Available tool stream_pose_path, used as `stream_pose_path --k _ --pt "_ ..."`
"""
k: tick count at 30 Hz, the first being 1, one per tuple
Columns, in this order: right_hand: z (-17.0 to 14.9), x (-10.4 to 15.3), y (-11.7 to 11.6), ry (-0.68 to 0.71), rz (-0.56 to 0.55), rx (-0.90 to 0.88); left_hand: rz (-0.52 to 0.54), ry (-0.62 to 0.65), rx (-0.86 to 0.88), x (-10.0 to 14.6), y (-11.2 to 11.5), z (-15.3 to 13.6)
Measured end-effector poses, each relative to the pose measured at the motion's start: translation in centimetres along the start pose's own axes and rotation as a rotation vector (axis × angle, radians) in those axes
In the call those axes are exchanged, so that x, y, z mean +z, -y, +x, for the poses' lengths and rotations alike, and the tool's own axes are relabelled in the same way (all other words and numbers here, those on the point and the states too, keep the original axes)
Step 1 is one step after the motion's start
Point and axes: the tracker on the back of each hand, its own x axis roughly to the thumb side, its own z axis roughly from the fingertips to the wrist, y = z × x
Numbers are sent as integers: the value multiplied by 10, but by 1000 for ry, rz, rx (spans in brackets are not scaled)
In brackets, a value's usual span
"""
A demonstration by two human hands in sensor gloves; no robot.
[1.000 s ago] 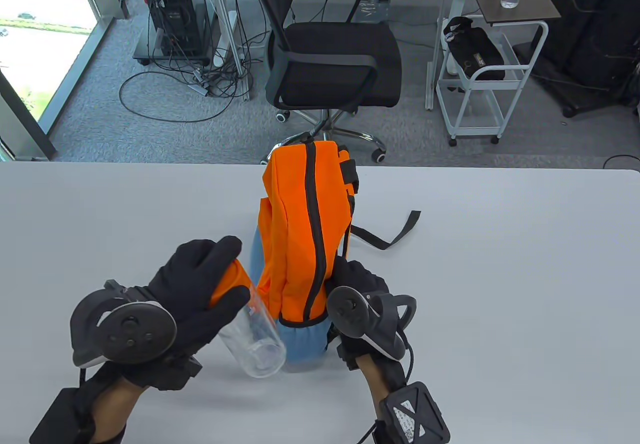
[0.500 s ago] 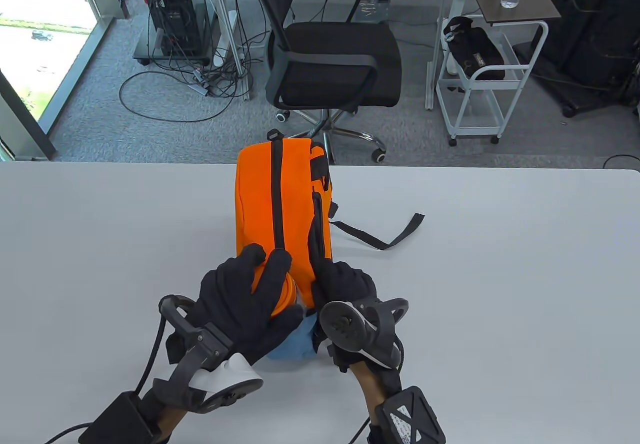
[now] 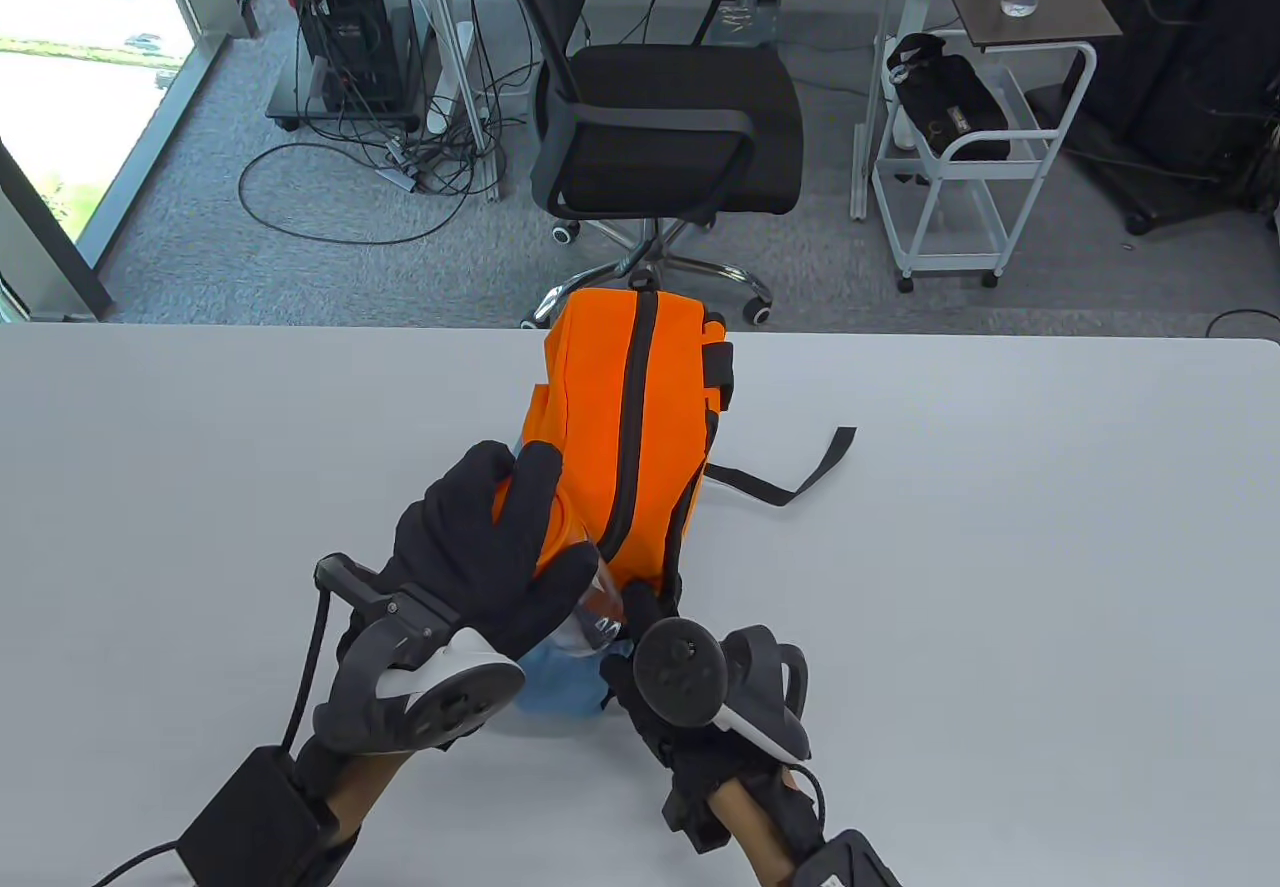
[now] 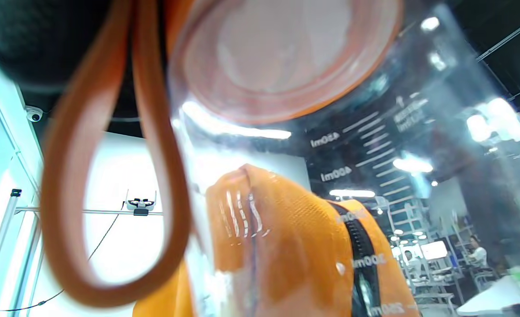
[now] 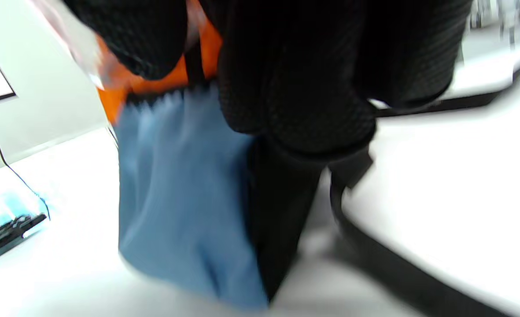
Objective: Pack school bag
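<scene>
Two gloved hands work at the near end of an orange backpack (image 3: 625,427) that lies lengthwise on a white table (image 3: 1000,547). The left hand (image 3: 490,557) wraps around the orange cap end of a clear water bottle (image 3: 595,607), fingers spread over the cap and over the bag's near left corner. In the left wrist view the bottle (image 4: 330,145) fills the frame: its orange cap (image 4: 286,57) is at the top, an orange carry loop (image 4: 110,176) hangs to the left, and printed volume marks run down the clear wall, with the backpack's fabric (image 4: 295,246) and black zipper (image 4: 365,264) seen through it. The right hand (image 3: 640,647) sits at the bag's near right corner, its fingers curled down against the blue side pocket (image 3: 560,692); whether they pinch the fabric cannot be told. The right wrist view is blurred and shows black fingers (image 5: 295,88) over the blue pocket (image 5: 176,198) below an orange edge. The bottle lies between the two hands, just above the blue pocket, touching the backpack. A black zipper line (image 3: 632,427) runs along the top of the bag, and a black strap (image 3: 790,477) trails onto the table to its right. Beyond the table stand an office chair (image 3: 660,97) and a white cart (image 3: 980,127).
</scene>
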Motion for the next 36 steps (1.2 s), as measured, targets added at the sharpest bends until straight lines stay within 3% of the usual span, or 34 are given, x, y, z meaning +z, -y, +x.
stream_pose_path --k 2,4,12,19,20,21,26,28,29,32,35,36 --pt "-11 -8 -14 5 88 -233 -16 0 -30 0 5 0" --pt "-16 -7 -16 47 50 -322 -9 -20 -34 -1 8 -3" --pt "-16 0 -20 296 -7 -303 18 -110 -65 -5 10 -6" --pt "-6 -2 -30 366 11 -238 26 6 -159 1 19 16" --pt "-7 -2 -31 363 13 -224 -6 95 -135 1 17 18" --pt "-8 -1 -31 363 6 -218 -81 100 -114 0 14 19" --pt "-5 -1 -31 365 16 -157 -480 26 -81 -11 3 11" --pt "-3 -2 -30 371 5 -174 -383 37 48 -7 4 8" --pt "-3 -1 -28 371 1 -181 -277 23 44 0 4 10" --pt "-6 -3 -25 345 11 -289 -116 20 8 17 9 13" --pt "-10 -2 -33 312 115 -365 -191 -2 -7 18 18 10" --pt "-11 -1 -34 328 102 -357 -213 -2 -18 17 19 9"
